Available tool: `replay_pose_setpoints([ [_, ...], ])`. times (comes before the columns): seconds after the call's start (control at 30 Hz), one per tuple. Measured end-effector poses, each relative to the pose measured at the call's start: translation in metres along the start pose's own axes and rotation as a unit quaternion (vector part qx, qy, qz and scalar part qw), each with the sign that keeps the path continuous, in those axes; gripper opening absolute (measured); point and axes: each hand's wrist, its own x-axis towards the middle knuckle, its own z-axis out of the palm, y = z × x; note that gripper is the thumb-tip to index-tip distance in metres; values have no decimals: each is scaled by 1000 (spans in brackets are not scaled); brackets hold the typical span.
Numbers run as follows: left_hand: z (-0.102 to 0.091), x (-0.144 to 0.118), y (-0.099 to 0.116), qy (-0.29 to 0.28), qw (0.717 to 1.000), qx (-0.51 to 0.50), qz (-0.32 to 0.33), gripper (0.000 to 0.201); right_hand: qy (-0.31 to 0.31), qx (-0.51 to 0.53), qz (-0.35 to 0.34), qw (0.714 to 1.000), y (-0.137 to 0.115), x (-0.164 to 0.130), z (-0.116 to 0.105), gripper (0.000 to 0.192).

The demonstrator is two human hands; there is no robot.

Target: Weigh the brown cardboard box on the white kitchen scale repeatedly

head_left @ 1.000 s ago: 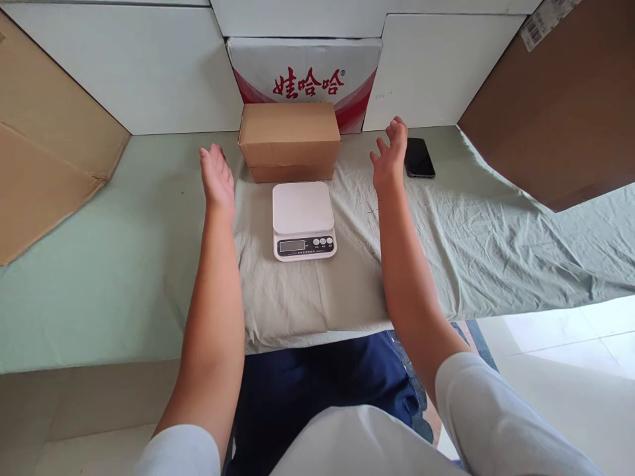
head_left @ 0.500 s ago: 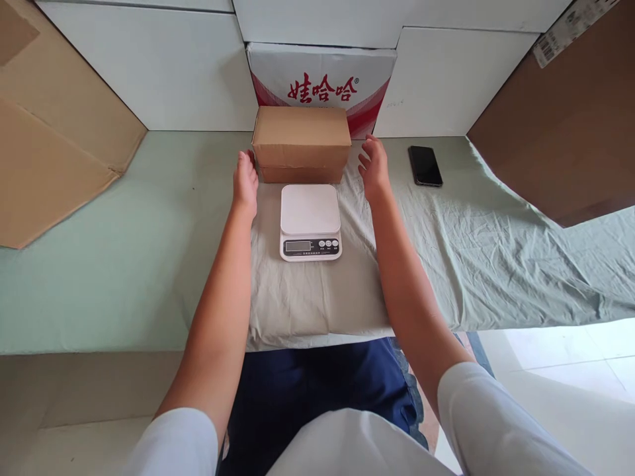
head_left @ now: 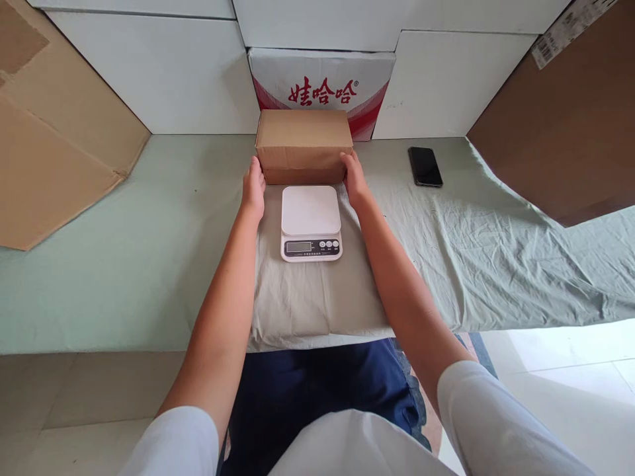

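A closed brown cardboard box (head_left: 304, 149) rests on the cloth-covered table, just behind a white digital scale (head_left: 311, 211). My left hand (head_left: 254, 190) is against the box's left side, and my right hand (head_left: 354, 177) grips its right side with the thumb on the front edge. Between them the two hands clasp the box; the fingers behind its sides are partly hidden. Nothing lies on the scale's platform, and its display looks blank.
A black phone (head_left: 425, 166) lies to the right of the box. Behind stands a white and red carton (head_left: 322, 73) with red lettering. Large cardboard panels (head_left: 64, 132) border the left, and another brown panel (head_left: 560, 125) the right. A pale green cloth (head_left: 124, 264) covers the table.
Both hands have moved inward onto the box's sides, the right one leftward from a clear gap. The box has shifted barely, if at all; scale and phone stay in place.
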Motion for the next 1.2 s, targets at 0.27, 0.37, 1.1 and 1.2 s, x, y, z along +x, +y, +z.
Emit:
replay_pose_setpoints([
  [0.27, 4, 0, -5, -11, 1000, -15, 16, 83, 9, 23, 11, 1000, -20, -14, 6, 60],
  [0.37, 4, 0, -7, -13, 1000, -11, 19, 84, 8, 18, 5, 1000, -25, -12, 5, 63],
  [1.1, -37, -16, 43, -75, 982, 6, 174, 100, -89, -111, -145, 979, -103, -34, 1, 107],
  [1.2, -48, -53, 52, -128, 967, 16, 222, 94, -108, -139, -168, 970, -108, -64, -7, 107],
])
